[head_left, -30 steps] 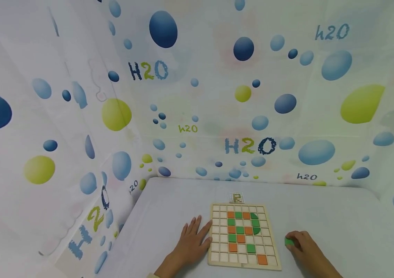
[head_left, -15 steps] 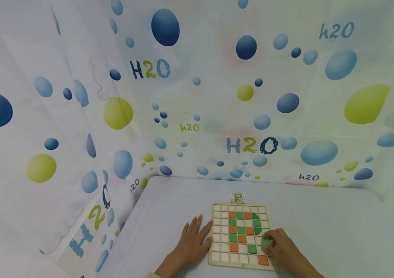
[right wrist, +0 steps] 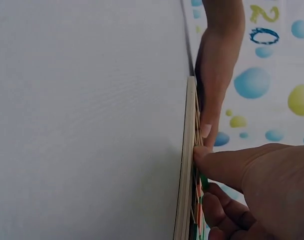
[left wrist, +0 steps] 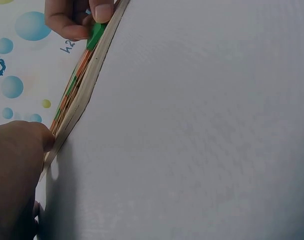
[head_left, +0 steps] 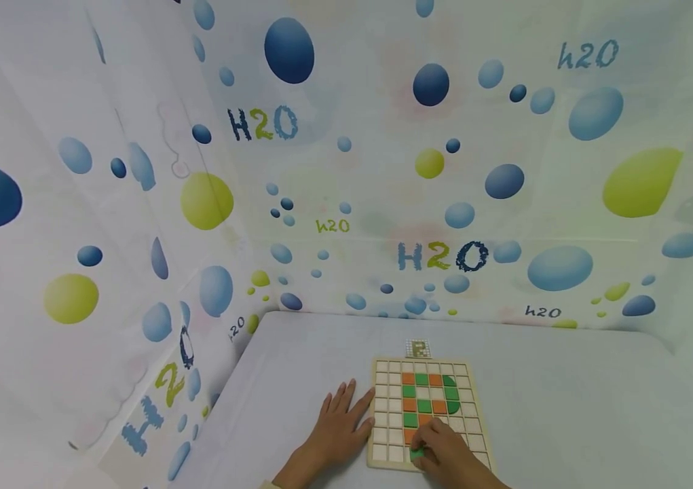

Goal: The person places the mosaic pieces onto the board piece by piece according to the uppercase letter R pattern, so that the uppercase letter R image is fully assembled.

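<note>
A square wooden grid board (head_left: 379,453) lies on the white table in the head view, with orange and green tiles set in its cells. My left hand (head_left: 340,424) rests flat along the left edge, fingers straight and touching the rim. Over the lowest row of cells, my right hand (head_left: 444,448) pinches a green tile (head_left: 416,453) between thumb and fingers. The left wrist view shows that green tile (left wrist: 95,35) tilted above the board's rim. Part of the lower right of the board is hidden under my right hand.
A small card (head_left: 418,348) with a gridded letter-like pattern lies just beyond the board's far edge. White cloth (head_left: 566,387) covers the table. Behind it and on the left hang curtains (head_left: 370,176) printed with bubbles and "H2O".
My right hand has carried the green tile leftward from the table right of the board, across the right cells, to the bottom row. My left hand stays in place.
</note>
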Demonstrator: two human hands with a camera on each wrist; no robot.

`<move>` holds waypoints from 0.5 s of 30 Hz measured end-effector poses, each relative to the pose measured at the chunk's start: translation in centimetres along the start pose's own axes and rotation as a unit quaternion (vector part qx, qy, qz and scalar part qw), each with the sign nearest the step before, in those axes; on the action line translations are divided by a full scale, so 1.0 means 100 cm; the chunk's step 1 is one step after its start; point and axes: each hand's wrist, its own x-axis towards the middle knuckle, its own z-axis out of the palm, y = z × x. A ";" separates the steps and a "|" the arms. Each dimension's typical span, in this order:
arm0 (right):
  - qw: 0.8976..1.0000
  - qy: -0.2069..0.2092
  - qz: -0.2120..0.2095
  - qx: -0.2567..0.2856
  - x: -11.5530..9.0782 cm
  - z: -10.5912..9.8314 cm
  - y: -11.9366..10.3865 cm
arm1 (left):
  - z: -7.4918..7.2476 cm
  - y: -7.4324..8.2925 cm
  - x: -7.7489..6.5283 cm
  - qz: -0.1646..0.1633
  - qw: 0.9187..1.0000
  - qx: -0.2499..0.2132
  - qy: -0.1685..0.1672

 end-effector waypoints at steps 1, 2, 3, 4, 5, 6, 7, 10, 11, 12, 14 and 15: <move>1.000 0.005 -0.009 -0.002 -0.001 0.001 0.000 | 0.000 0.000 0.000 0.000 1.000 0.000 0.000; 1.000 0.010 -0.018 -0.003 -0.001 0.002 -0.001 | 0.001 0.000 0.000 0.000 1.000 0.000 0.000; 1.000 0.012 -0.026 -0.004 -0.001 0.002 -0.002 | 0.001 0.000 0.000 0.000 1.000 0.002 0.000; 0.999 0.015 -0.031 -0.007 -0.002 0.001 -0.004 | 0.002 -0.001 0.001 -0.001 1.000 0.004 0.000; 0.999 0.017 -0.035 -0.011 -0.002 0.000 -0.005 | 0.002 -0.002 0.001 -0.002 1.000 0.006 0.000; 0.999 0.018 -0.036 -0.017 -0.002 0.000 -0.006 | 0.003 -0.002 0.002 -0.003 1.000 0.006 -0.001; 0.999 0.019 -0.037 -0.024 -0.001 -0.001 -0.007 | 0.003 -0.002 0.002 -0.002 1.000 0.007 -0.001; 0.998 0.019 -0.043 -0.038 -0.002 -0.001 -0.009 | 0.004 -0.002 0.003 -0.002 1.000 0.004 -0.001; 0.998 0.018 -0.045 -0.040 -0.002 -0.002 -0.009 | 0.004 -0.002 0.003 -0.002 1.000 0.003 -0.001; 0.998 0.017 -0.047 -0.042 -0.003 -0.002 -0.009 | 0.004 -0.001 0.002 -0.001 1.000 0.002 -0.001; 0.997 0.017 -0.053 -0.045 -0.003 -0.002 -0.009 | 0.004 -0.001 0.002 -0.001 1.000 0.002 -0.002; 0.997 0.018 -0.057 -0.048 -0.004 -0.002 -0.009 | 0.004 -0.001 0.002 -0.001 1.000 0.004 -0.003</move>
